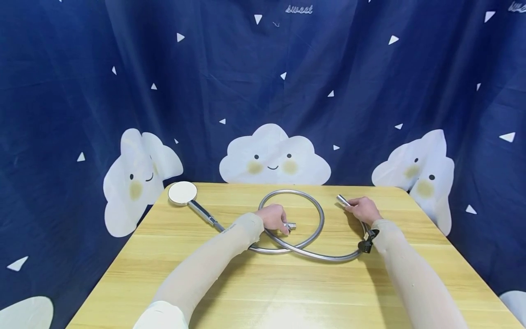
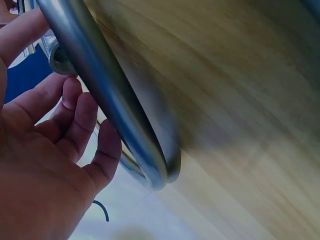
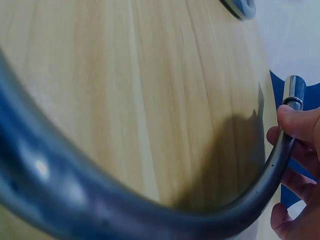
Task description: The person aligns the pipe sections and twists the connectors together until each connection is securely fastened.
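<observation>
On the worktop, a bendy hose lies in a loop, joined to a shower head far L. L hand: fingers pinch a small metal bit w/in the loop. R hand: fingers pinch hose nr its metal tip.

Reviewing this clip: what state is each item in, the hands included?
Shower head: lying on the table, white face up, joined to the hose.
Hose: looped, crossing itself.
Hose end: held by the right hand, tip not joined to anything.
Metal fitting: held by the left hand, apart from the hose end.
Left hand: gripping the fitting.
Right hand: gripping the hose near its end.
Curtain: hanging in folds.
</observation>
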Motion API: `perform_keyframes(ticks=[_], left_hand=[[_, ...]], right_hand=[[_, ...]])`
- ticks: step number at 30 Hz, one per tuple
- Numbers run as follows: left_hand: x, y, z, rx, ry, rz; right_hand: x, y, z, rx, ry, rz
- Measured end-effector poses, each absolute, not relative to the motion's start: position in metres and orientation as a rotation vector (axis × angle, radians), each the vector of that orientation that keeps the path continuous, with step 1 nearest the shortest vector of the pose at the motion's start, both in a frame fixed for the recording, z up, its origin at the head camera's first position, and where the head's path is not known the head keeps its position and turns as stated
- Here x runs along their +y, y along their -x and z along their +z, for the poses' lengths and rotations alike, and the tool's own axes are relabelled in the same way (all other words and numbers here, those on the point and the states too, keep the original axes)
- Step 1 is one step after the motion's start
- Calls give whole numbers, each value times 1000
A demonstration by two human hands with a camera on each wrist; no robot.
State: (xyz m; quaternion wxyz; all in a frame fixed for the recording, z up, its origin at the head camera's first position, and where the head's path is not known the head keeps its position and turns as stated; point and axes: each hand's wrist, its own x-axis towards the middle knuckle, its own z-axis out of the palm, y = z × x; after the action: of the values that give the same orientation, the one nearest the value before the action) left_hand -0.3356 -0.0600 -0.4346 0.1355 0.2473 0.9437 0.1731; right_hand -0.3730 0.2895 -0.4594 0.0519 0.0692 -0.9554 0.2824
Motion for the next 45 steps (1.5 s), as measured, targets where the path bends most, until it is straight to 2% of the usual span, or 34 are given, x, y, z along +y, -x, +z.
perform_keyframes(ticks=[11,25,45], left_hand=[[-62,343,-441,2778,-740,541],[-65,344,-433,2802,-633,654],[-67,343,-426,2878,-631,651]], right_hand=[[282,370,-457,-2841,-270,920],[270,365,-451,-2777,-373,1005],[260,359,-442,-2702,-514,1019]])
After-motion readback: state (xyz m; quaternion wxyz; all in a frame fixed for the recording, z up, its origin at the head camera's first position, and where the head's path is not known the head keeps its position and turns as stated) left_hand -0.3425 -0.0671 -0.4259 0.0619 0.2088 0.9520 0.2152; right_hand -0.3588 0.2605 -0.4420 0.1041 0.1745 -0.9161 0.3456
